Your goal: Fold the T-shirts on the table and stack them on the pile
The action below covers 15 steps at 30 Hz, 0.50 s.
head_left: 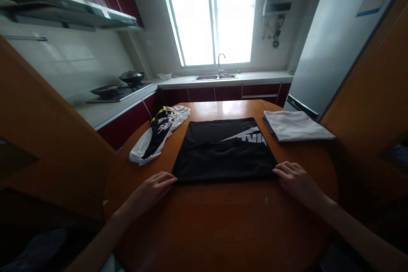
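A black T-shirt [219,161] with a white print lies folded into a flat rectangle on the wooden table [219,229]. Its neckline shows across the middle, and part of the print is covered by the folded layer. My left hand [158,182] pinches the near left corner of the cloth between thumb and fingers. At the near right corner, my right hand [291,175] grips the fabric the same way. Between both hands the near edge runs almost straight.
A crumpled white and black garment [161,131] with yellow trim lies at the table's left. Folded white cloth [295,125] rests at the right. Beyond are a counter with a sink [206,77], a stove with pans [132,77] and a fridge [338,42].
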### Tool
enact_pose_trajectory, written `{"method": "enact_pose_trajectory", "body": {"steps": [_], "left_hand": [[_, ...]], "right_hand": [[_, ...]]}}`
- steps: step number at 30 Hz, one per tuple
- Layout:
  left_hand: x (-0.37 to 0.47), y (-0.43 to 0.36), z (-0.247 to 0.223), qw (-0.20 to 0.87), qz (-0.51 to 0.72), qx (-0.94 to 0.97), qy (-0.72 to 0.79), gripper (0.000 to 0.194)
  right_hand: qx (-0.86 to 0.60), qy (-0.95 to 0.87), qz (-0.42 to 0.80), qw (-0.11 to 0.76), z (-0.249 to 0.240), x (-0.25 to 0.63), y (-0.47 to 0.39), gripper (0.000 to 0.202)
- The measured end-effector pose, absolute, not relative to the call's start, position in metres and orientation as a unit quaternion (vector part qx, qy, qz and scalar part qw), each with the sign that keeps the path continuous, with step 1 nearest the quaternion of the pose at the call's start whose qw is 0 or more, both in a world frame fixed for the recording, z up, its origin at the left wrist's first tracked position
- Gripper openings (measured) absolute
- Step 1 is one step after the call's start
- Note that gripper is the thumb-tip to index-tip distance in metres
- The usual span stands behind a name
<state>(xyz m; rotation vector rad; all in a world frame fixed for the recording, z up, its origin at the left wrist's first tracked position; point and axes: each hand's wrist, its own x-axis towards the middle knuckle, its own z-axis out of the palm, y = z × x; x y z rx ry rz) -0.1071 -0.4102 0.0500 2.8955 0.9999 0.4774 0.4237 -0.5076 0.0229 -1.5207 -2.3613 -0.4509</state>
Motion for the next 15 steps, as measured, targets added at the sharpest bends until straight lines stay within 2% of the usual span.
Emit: {"method": "enact_pose_trajectory", "body": {"steps": [5,15], "left_hand": [[-0.0997,-0.4113,0.0525,0.035,0.156,0.928,0.336,0.027],[-0.1004,-0.4138,0.0511,-0.017,0.196,0.922,0.334,0.023]], "right_hand": [[-0.526,-0.823,-0.132,0.169,0.0189,0.4253,-0.5059,0.025],[-0.523,-0.806,-0.139,0.241,0.0238,0.4285,-0.5055,0.021]]}}
